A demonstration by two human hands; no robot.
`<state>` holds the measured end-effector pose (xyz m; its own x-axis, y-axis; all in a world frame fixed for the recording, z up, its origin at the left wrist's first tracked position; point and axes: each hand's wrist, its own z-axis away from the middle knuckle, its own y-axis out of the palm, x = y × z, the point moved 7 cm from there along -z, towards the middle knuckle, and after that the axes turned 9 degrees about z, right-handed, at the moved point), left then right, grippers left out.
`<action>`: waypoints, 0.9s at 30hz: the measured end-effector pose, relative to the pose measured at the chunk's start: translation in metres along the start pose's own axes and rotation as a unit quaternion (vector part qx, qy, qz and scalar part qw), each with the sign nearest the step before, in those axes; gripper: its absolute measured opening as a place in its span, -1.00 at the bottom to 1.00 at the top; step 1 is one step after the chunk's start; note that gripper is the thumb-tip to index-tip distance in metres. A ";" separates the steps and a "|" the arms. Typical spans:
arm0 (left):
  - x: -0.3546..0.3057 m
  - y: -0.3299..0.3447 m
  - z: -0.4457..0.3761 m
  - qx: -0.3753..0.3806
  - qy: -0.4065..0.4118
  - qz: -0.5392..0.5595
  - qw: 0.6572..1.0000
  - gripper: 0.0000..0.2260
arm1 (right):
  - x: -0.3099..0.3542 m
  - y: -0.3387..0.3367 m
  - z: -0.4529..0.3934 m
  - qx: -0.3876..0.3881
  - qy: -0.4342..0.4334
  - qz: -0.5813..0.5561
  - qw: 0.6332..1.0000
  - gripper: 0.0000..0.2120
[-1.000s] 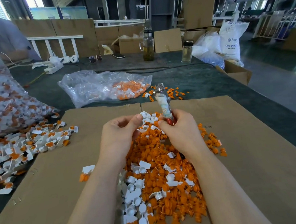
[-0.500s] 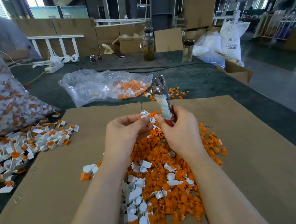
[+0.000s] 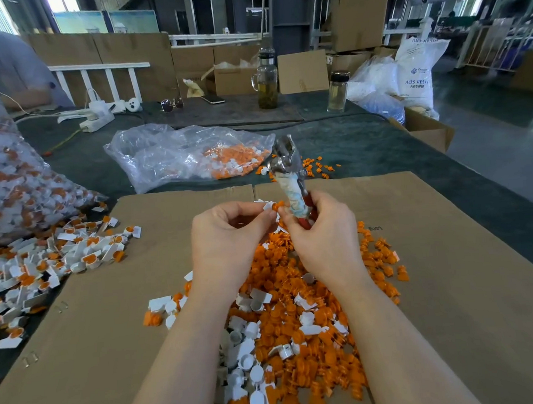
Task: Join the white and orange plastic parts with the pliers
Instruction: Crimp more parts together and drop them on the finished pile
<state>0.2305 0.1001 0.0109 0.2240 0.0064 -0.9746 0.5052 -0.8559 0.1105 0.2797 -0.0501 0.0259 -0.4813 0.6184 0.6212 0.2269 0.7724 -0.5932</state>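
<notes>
My left hand (image 3: pixel 226 236) pinches a small white part with an orange part (image 3: pixel 275 206) pushed against it, held above the loose pile. My right hand (image 3: pixel 324 229) grips the pliers (image 3: pixel 288 175) by their cloth-wrapped, red handles, metal jaws pointing up and away; its fingertips also touch the parts. A heap of loose orange and white parts (image 3: pixel 286 326) lies on the cardboard sheet (image 3: pixel 454 283) under both hands.
Joined white-and-orange pieces (image 3: pixel 49 267) spread at the left beside a full clear bag (image 3: pixel 8 188). Another plastic bag of parts (image 3: pixel 192 153) lies behind the cardboard. Two bottles (image 3: pixel 266 78), a power strip and boxes stand at the back. A person sits far left.
Both hands have risen and drawn together. The pliers tilted more upright and the white and orange parts now sit between the fingertips of both hands.
</notes>
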 end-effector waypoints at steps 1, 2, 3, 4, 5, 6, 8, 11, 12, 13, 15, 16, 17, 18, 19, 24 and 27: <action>-0.001 0.000 0.000 0.001 0.006 -0.011 1.000 -0.92 | 0.000 0.000 0.000 -0.002 -0.001 0.001 1.000 -0.85; -0.001 0.000 0.000 0.002 0.010 -0.019 1.000 -0.92 | 0.000 0.000 0.000 -0.002 -0.002 0.002 1.000 -0.85; -0.002 0.001 0.001 0.004 0.014 -0.025 1.000 -0.92 | 0.000 0.001 0.000 -0.001 -0.002 0.003 1.000 -0.85; -0.003 0.001 0.001 0.007 0.017 -0.032 0.999 -0.93 | 0.000 0.002 0.000 0.001 -0.003 0.003 1.000 -0.86; -0.003 0.001 0.001 0.008 0.019 -0.037 0.999 -0.93 | 0.000 0.002 0.000 0.004 -0.003 0.002 1.000 -0.86; -0.004 0.001 0.001 0.008 0.020 -0.039 0.999 -0.93 | 0.000 0.003 0.000 0.007 -0.002 -0.005 1.000 -0.87; -0.004 0.000 0.001 0.004 0.021 -0.038 0.999 -0.92 | 0.000 0.005 0.000 0.016 0.002 -0.018 1.000 -0.86; -0.003 -0.002 0.000 -0.009 0.022 -0.045 0.999 -0.93 | -0.001 0.009 -0.001 0.047 0.005 -0.023 0.999 -0.87; -0.003 -0.003 0.000 -0.013 0.021 -0.047 0.999 -0.93 | -0.001 0.010 -0.001 0.058 0.007 -0.026 0.998 -0.88; -0.002 -0.003 0.000 -0.017 0.021 -0.049 0.998 -0.93 | -0.002 0.011 -0.001 0.066 0.007 -0.028 0.997 -0.88; -0.002 -0.003 0.000 -0.024 0.019 -0.051 0.998 -0.93 | -0.001 0.010 -0.002 0.078 0.004 -0.030 0.996 -0.88; -0.001 -0.003 0.000 -0.027 0.018 -0.051 0.998 -0.92 | -0.001 0.010 -0.002 0.084 0.000 -0.030 0.996 -0.91; -0.001 -0.003 0.000 -0.031 0.017 -0.051 0.998 -0.92 | 0.000 0.010 -0.002 0.090 -0.003 -0.030 0.996 -0.93; -0.002 -0.004 0.000 -0.035 0.017 -0.049 0.998 -0.91 | 0.001 0.009 -0.002 0.095 -0.005 -0.030 0.995 -0.94; -0.001 -0.004 0.000 -0.037 0.017 -0.046 0.998 -0.90 | 0.001 0.010 -0.001 0.101 -0.007 -0.030 0.994 -0.94; 0.001 -0.006 -0.001 -0.034 0.006 -0.022 0.999 -0.92 | -0.001 0.009 -0.001 0.144 0.012 -0.070 0.987 -0.86; 0.001 -0.008 -0.003 -0.035 -0.002 0.020 0.999 -0.91 | -0.005 0.007 0.000 0.181 0.023 -0.085 0.980 -0.88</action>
<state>0.2291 0.1082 0.0091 0.2423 -0.0289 -0.9698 0.5532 -0.8170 0.1626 0.2840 -0.0478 0.0183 -0.4449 0.4981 0.7443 -0.1723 0.7679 -0.6169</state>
